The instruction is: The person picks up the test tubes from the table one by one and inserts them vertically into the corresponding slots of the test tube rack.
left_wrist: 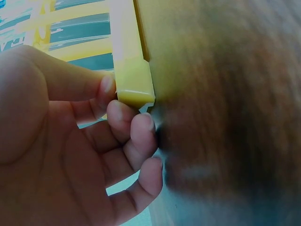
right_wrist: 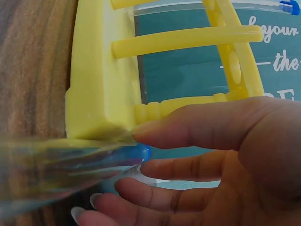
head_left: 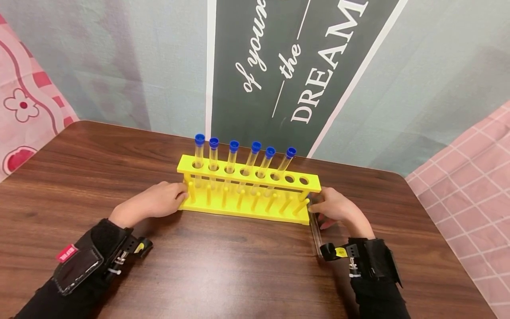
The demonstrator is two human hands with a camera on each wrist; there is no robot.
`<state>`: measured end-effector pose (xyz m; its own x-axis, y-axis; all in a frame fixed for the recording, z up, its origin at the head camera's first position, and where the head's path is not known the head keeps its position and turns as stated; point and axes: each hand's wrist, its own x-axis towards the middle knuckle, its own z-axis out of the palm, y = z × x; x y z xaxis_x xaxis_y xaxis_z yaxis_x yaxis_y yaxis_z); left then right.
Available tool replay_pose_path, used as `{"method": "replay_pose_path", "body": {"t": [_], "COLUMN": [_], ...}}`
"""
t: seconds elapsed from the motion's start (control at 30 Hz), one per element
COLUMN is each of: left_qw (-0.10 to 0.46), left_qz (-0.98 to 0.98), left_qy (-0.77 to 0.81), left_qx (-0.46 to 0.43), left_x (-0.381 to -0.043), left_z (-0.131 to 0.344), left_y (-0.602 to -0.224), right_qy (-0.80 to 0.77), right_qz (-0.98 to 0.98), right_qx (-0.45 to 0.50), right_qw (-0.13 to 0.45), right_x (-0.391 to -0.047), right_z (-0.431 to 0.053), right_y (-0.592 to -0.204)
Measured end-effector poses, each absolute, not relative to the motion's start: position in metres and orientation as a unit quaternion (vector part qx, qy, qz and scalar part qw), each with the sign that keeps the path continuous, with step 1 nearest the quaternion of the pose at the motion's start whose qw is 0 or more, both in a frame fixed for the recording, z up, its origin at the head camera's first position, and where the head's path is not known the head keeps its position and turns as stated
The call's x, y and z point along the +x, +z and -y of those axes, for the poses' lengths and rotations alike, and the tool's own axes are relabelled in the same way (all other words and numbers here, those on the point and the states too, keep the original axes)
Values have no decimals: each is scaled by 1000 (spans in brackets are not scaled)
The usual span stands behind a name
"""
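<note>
A yellow test tube rack (head_left: 247,212) stands on the table, holding several clear test tubes with blue caps (head_left: 234,146), which lean at differing angles. My left hand (head_left: 161,199) grips the rack's left end; in the left wrist view the thumb and curled fingers (left_wrist: 143,125) meet at the yellow base corner. At the other end, my right hand (head_left: 336,206) has its thumb (right_wrist: 188,127) touching the base corner, with the other fingers loosely extended below. Beside that end lies a loose test tube (head_left: 316,235), its blue cap (right_wrist: 141,153) near my right fingers.
The brown wooden table (head_left: 223,274) reaches back to a grey-green curtain (head_left: 167,66) with a dark lettered panel (head_left: 235,110). Pink patterned cloth (head_left: 474,190) hangs at both sides. In the rack's top bar, two holes (head_left: 304,180) at the right hold no tube.
</note>
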<state>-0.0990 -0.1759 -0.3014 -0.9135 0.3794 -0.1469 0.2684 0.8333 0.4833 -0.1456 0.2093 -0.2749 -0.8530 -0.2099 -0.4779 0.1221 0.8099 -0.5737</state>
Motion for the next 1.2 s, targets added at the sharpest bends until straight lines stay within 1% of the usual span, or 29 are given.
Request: {"method": "replay_pose_path", "body": {"t": [0.4, 0.9, 1.2], "left_qw": [124, 124, 121], "left_qz": [-950, -950, -949], "left_qy": [230, 231, 234], "left_qx": [170, 170, 174], "left_x": [-100, -99, -99], "left_z": [176, 176, 176], "left_y": [-301, -300, -301], "right_qy": [-295, -270, -288], "right_qz": [-917, -926, -918], "right_qx": [9, 7, -5], "right_qw": [268, 262, 272], "right_x": [-146, -143, -144], "right_z": [-205, -204, -207], "right_y": [-280, -280, -278]}}
